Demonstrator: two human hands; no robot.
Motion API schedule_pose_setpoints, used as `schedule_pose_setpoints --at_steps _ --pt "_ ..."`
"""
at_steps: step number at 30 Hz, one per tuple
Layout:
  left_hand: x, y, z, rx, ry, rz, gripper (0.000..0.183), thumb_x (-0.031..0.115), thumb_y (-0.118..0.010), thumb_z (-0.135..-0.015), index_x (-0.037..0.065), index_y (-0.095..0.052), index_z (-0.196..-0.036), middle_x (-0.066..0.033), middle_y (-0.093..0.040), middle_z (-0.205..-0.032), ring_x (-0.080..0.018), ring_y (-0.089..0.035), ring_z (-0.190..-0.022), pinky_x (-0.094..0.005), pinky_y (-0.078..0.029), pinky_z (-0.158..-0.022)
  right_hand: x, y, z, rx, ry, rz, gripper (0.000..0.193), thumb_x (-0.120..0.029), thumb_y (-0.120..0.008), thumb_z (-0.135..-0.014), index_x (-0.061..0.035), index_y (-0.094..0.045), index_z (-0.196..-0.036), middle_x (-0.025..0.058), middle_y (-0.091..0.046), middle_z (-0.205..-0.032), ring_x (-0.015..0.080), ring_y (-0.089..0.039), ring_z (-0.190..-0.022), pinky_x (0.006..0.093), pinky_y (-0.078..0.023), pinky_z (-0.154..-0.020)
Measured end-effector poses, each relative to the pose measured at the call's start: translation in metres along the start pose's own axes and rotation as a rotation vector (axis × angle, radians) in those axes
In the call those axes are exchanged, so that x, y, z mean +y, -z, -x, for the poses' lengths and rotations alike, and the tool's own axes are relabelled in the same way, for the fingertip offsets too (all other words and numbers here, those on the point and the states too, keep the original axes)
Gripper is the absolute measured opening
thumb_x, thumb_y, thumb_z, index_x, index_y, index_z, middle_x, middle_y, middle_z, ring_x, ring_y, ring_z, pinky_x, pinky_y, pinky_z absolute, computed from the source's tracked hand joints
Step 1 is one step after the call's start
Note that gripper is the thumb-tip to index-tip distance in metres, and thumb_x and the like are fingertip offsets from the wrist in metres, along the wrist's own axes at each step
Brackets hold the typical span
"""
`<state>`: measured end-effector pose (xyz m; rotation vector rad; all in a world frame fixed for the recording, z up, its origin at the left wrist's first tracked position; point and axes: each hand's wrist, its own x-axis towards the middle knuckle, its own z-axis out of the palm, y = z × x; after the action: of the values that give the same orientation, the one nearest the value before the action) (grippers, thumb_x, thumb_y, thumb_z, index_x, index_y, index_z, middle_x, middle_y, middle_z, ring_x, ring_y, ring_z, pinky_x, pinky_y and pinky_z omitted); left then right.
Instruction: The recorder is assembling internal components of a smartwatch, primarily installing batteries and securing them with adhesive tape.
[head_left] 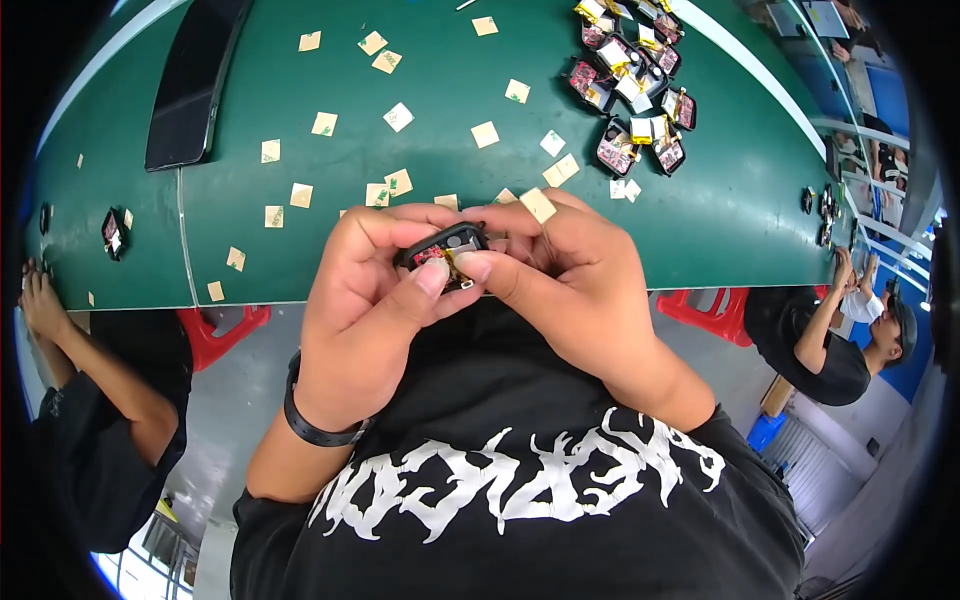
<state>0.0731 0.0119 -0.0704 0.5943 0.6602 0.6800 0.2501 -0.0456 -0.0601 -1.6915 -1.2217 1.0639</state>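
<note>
Near the table's front edge, a small black plastic device housing [461, 239] is held tilted between both hands. A red circuit board and a bit of yellow show inside it. My left hand [369, 265] is closed around the housing's left side, thumb on its inner face. Closed on the right side is my right hand [570, 265], its thumb tip pressing near the middle. A pale flat square [537, 205] rests against the right fingers, with a thin wire-like line below it. Whether it is a battery or paper I cannot tell. The fingers hide much of the housing.
Small cream paper squares [398, 117] lie scattered over the green table [440, 90]. Several open housings with batteries [640, 75] are heaped at the far right. A dark flat screen device [197, 85] lies far left. Co-workers sit at both sides, near red stools [705, 312].
</note>
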Motion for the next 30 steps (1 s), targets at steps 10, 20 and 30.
schedule_pose_setpoints --at_steps 10,20,30 --pt "0.017 0.015 0.012 -0.1 -0.043 -0.594 0.03 0.002 -0.058 -0.096 -0.003 -0.05 -0.124 -0.0108 -0.065 -0.098 -0.0113 -0.064 -0.074 -0.0202 -0.049 -0.056 -0.018 -0.011 0.001 -0.097 -0.288 -0.538 0.015 -0.011 -0.072 -0.091 0.0021 -0.067 -0.092 -0.0033 -0.062 -0.071 -0.0006 -0.047 -0.06 0.0182 -0.034 -0.052" --pt "0.034 0.023 0.019 0.021 -0.053 -0.358 0.038 0.011 -0.049 -0.101 -0.009 -0.051 -0.134 -0.0215 -0.07 -0.098 -0.0153 -0.067 -0.066 -0.0219 -0.054 -0.054 -0.021 0.014 0.004 0.075 0.002 0.101 0.011 -0.008 -0.075 -0.086 0.0005 -0.069 -0.086 -0.0018 -0.063 -0.071 0.0041 -0.046 -0.055 0.0227 -0.034 -0.05" --pt "0.052 0.028 0.024 0.064 -0.296 -0.592 0.041 0.006 -0.041 -0.1 -0.009 -0.05 -0.137 -0.0207 -0.067 -0.106 -0.0195 -0.07 -0.08 -0.026 -0.056 -0.067 0.01 0.053 -0.013 0.319 0.292 0.994 0.024 -0.007 -0.075 -0.081 -0.0052 -0.071 -0.104 0.0105 -0.065 -0.119 0.027 -0.07 -0.091 0.0352 -0.056 -0.071"
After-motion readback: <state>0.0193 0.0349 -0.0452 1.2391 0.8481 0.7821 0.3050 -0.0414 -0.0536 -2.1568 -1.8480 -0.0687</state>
